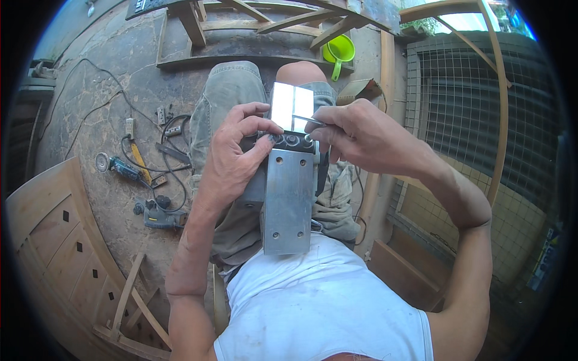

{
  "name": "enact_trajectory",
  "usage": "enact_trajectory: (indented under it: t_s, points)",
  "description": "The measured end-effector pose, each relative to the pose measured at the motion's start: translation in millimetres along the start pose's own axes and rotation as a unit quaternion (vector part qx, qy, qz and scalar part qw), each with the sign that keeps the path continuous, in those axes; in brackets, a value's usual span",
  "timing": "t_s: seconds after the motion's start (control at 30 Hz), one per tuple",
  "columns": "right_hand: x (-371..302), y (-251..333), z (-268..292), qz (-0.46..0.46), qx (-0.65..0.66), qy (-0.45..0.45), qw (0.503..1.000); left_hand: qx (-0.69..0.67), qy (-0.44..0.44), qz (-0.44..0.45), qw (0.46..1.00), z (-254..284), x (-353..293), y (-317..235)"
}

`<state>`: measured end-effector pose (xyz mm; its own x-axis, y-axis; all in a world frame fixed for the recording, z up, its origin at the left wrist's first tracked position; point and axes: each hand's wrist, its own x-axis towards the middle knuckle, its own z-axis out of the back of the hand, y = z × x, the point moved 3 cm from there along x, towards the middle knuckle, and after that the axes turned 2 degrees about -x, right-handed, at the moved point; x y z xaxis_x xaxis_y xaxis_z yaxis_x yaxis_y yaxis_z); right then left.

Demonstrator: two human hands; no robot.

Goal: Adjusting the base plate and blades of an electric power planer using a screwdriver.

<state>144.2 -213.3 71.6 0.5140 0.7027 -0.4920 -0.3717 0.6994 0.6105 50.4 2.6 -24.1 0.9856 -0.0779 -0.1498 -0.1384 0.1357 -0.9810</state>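
An electric planer (288, 207) lies upside down across my lap, its long grey metal sole facing up. Beyond the sole, a dark cutter drum (291, 142) with several round bolts shows in the gap before the bright front plate (283, 108). My left hand (232, 150) is wrapped on the planer's left side, fingers at the front plate and thumb at the drum. Between the pinched fingers of my right hand (352, 129) is a slim metal tool (308, 120), just above the drum's right end. Its working end is too small to make out.
On the floor to the left lie an angle grinder (123, 168), another blue-grey power tool (158, 218) and tangled cords. A wooden panel (57, 240) leans at lower left. Ahead stand a wooden frame (211, 60) and a green dipper (339, 49). Wire mesh (457, 78) stands at right.
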Motion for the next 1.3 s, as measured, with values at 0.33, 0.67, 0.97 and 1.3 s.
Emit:
enact_trajectory:
  t_s: [0.33,0.67,0.97,1.3]
  points:
    - [-28.8,27.7,-0.2,0.111,-0.010,-0.236,0.965,-0.187,-0.034,0.065,0.980,-2.4,-12.6,9.1]
    - [15.6,6.5,-5.1,0.118,-0.017,-0.046,0.992,-0.173,-0.026,0.087,0.981,-1.0,-20.6,14.7]
    - [26.9,13.7,7.4,0.283,-0.213,-0.027,0.935,-0.211,-0.015,0.089,0.973,-4.9,-11.4,16.0]
    - [28.6,40.6,-5.6,0.067,-0.009,0.081,0.994,-0.059,-0.001,-0.035,0.998,1.1,-13.0,18.4]
